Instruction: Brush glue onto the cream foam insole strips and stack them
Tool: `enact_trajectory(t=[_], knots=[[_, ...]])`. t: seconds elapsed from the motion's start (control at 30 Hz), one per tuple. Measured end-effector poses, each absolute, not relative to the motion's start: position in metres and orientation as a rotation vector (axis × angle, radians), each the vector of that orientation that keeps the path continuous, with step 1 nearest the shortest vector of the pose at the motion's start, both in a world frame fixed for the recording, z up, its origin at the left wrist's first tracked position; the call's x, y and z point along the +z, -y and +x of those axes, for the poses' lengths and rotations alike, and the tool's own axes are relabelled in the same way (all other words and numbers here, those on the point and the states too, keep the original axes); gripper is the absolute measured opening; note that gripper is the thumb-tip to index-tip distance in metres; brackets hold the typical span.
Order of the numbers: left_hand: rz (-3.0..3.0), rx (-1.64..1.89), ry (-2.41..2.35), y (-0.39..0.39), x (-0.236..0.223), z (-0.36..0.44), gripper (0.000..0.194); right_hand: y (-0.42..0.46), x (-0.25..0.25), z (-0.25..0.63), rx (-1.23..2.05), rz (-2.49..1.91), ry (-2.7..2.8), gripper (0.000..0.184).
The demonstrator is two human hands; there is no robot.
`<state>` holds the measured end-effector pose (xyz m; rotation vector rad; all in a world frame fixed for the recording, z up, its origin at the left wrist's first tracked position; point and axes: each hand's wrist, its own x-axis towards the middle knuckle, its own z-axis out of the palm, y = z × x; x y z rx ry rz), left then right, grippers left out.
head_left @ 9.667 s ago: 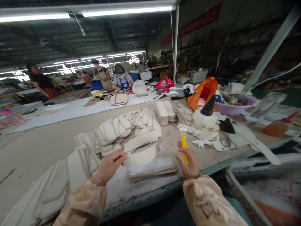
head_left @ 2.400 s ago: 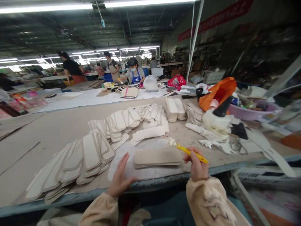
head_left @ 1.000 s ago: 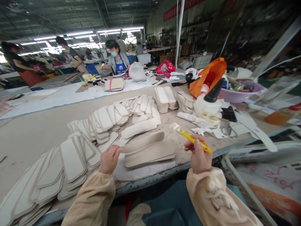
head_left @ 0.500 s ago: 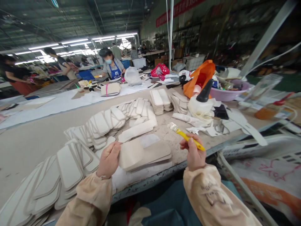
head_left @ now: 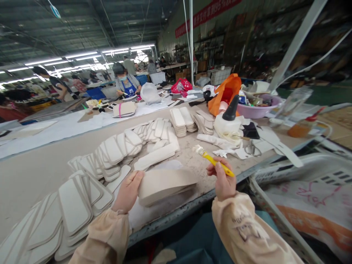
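My left hand (head_left: 128, 191) grips the left end of a beige panel (head_left: 166, 182), fingers closed on its edge. The panel bows slightly over more beige panels beneath it, near the table's front edge. Between the fingers of my right hand (head_left: 224, 180) is a yellow-handled brush (head_left: 213, 160). White paste coats its bristles, which point up and left, apart from the panel. Just behind the panel lies a narrow stack of pale strips (head_left: 156, 156). White paper (head_left: 148, 216) sticks out below the panels.
Fanned rows of rounded pale panels (head_left: 74, 205) cover the table's left side. Farther back stand upright-looking stacks (head_left: 178, 123), a white bottle with a black top (head_left: 227, 124), an orange bag (head_left: 227, 93) and a purple basin (head_left: 260, 109). Scissors (head_left: 252, 149) lie right. A co-worker (head_left: 128, 82) sits opposite.
The small beige flap at my left hand no longer shows; one long bowed panel is there now. My right hand still holds the brush off the panel. The view has shifted slightly.
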<state>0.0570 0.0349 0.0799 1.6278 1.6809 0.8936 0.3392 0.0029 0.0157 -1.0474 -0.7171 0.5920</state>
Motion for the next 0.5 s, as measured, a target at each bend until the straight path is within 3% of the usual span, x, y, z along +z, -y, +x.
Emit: enact_trajectory(t=[0.23,0.5], knots=[[1.578,0.522,-1.782,-0.036,0.028,0.025,0.039,0.0,0.008,0.327,0.613,-1.151,0.879,0.03],[1.961,0.39,-1.829,-0.04,0.016,0.013,0.036,-0.006,-0.011,0.313,0.613,-1.291,1.04,0.033]])
